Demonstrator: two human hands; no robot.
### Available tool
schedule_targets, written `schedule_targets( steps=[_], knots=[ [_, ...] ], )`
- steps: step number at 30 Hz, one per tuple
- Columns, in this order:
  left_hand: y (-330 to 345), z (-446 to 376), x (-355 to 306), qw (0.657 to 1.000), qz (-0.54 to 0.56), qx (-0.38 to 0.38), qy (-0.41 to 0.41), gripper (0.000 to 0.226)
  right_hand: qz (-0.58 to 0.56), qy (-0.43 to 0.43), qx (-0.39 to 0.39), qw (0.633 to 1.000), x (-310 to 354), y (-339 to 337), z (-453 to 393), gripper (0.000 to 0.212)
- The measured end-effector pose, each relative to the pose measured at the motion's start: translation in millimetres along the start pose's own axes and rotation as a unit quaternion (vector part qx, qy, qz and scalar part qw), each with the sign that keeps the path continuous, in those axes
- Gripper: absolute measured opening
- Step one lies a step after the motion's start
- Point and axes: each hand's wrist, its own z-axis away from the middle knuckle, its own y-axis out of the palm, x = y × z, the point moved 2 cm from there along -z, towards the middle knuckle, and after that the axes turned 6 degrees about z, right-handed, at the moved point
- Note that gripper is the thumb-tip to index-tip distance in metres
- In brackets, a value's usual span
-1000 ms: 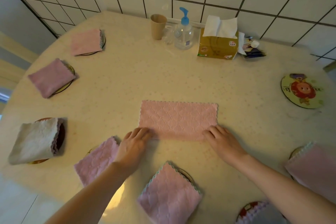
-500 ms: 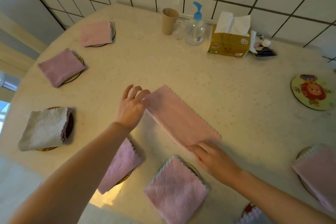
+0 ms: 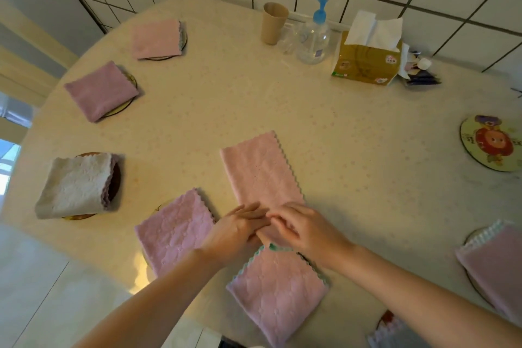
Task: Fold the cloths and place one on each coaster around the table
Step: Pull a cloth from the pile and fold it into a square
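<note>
A tiled wall backs the round table (image 3: 282,99). The half-folded pink cloth (image 3: 258,172) lies as a strip mid-table, both hands (left hand (image 3: 237,230), right hand (image 3: 302,227)) meeting at its near end, seemingly pinching the corners, though blur hides the fingers. Lift that end evenly, match it to the far edge, then carry the cloth to the bare coaster (image 3: 493,143) at right.

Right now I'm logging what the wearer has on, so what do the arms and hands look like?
Both forearms are bare as far as the frame shows: no sleeves, cuffs or gloves in view. The left hand and right hand show no ring, watch or bracelet that I can make out, though the picture is slightly blurred there.
</note>
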Motion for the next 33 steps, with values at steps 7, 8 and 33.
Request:
schedule_targets(
  steps=[7, 8, 33],
  knots=[
    [-8, 13, 15, 0.989, 0.115, 0.059, -0.072, 0.053, 0.294, -0.001, 0.075, 0.953, -99, -5, 14, 0.089],
    [-9, 14, 16, 0.988, 0.124, 0.062, -0.072, 0.047, 0.305, -0.026, 0.097, 0.947, -99, -2, 15, 0.091],
    [-63, -41, 37, 0.801, 0.366, -0.231, -0.413, 0.024, -0.032, 0.258, -0.054, 0.964, -87, 5, -102, 0.019]
  ],
)
